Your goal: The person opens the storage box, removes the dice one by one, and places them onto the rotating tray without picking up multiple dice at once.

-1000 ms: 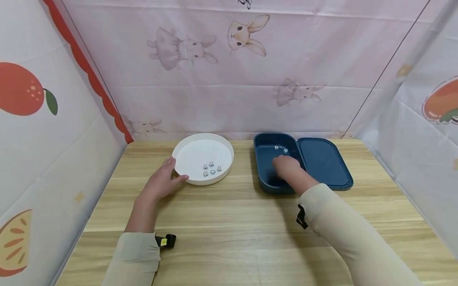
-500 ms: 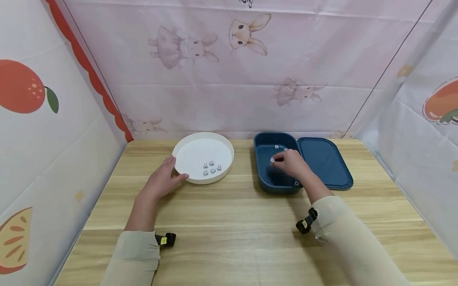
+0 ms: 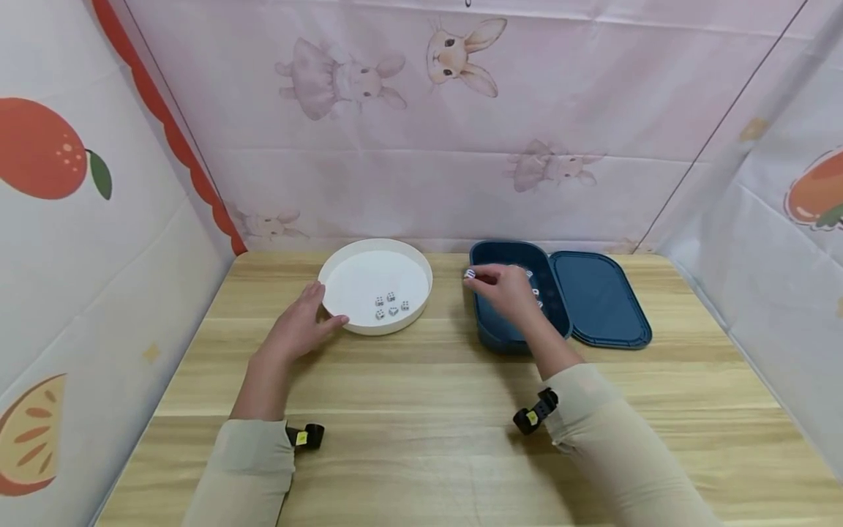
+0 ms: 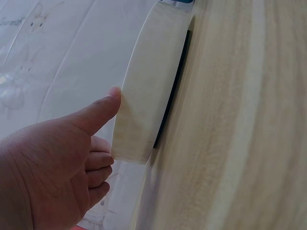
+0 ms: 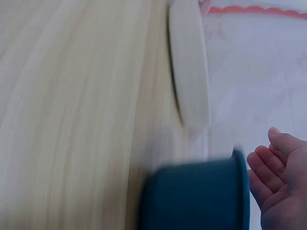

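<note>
Between thumb and fingertips, my right hand (image 3: 512, 291) pinches a small white die (image 3: 470, 274) above the left rim of a dark blue box (image 3: 503, 341). In the right wrist view the die cannot be made out beside the hand (image 5: 283, 184). Other dice (image 3: 536, 292) lie in the box, partly covered by my hand. My left hand (image 3: 296, 326) rests against the left side of a round white tray (image 3: 362, 278), thumb and fingers spread. Several dice (image 3: 391, 297) sit in the tray's front right part. The left wrist view has my thumb (image 4: 108, 100) touching the tray's rim.
A dark blue lid (image 3: 602, 300) lies on the wooden table (image 3: 395, 439), right against the box. A strip of table separates tray and box. Printed cloth (image 3: 408, 190) stands behind, with cloth walls at both sides.
My right hand came up out of the blue box with a die and moved left to its left rim. The left hand stays at the tray; the dice there lie as before.
</note>
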The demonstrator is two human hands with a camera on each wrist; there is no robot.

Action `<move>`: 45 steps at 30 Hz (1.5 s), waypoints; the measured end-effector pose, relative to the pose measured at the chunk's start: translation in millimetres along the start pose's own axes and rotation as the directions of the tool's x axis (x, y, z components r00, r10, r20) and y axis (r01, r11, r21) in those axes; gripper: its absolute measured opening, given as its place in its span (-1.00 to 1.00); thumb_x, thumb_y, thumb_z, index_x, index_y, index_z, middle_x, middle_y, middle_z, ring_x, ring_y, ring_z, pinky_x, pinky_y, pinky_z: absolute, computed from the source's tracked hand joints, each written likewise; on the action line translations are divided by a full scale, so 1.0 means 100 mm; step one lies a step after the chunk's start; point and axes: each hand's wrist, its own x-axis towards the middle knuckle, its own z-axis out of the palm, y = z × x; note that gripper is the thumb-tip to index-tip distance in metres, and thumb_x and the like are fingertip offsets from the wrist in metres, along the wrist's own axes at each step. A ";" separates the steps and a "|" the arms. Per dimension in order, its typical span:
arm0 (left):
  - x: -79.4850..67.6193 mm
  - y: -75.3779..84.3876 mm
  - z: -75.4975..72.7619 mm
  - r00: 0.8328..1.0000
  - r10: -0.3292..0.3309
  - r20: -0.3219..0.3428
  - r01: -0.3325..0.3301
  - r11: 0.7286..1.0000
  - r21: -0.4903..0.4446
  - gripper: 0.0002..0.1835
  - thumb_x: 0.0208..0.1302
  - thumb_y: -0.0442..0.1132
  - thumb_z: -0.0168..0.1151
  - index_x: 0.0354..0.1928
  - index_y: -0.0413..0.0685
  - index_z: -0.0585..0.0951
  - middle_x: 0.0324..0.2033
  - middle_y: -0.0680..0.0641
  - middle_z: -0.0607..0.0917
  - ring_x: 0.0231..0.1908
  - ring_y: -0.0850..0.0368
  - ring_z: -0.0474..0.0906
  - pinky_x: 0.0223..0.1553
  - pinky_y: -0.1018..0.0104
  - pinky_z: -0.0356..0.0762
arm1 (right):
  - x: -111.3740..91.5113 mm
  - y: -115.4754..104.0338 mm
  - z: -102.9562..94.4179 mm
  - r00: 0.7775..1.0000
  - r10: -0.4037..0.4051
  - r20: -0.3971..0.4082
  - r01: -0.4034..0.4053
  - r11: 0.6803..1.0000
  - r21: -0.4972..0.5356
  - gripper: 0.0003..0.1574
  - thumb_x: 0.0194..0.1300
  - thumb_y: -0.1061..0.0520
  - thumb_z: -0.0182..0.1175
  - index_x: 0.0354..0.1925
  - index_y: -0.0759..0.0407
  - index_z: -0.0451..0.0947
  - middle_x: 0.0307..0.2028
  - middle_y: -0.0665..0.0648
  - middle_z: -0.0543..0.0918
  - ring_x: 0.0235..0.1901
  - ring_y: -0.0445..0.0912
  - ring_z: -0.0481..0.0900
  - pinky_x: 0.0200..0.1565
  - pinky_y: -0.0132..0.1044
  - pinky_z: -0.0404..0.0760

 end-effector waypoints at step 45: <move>-0.05 0.05 -0.02 1.000 -0.012 -0.013 0.012 1.000 -0.006 0.02 0.31 0.21 0.21 0.53 -0.26 0.00 0.54 -0.25 -0.04 0.54 -0.17 -0.17 0.48 -0.18 -0.03 | 0.52 -0.72 1.46 0.990 -0.076 0.117 0.095 0.982 -0.166 -0.62 0.34 -0.03 0.27 0.06 0.08 0.69 0.00 0.07 0.74 0.08 -0.07 0.65 0.18 -0.19 0.58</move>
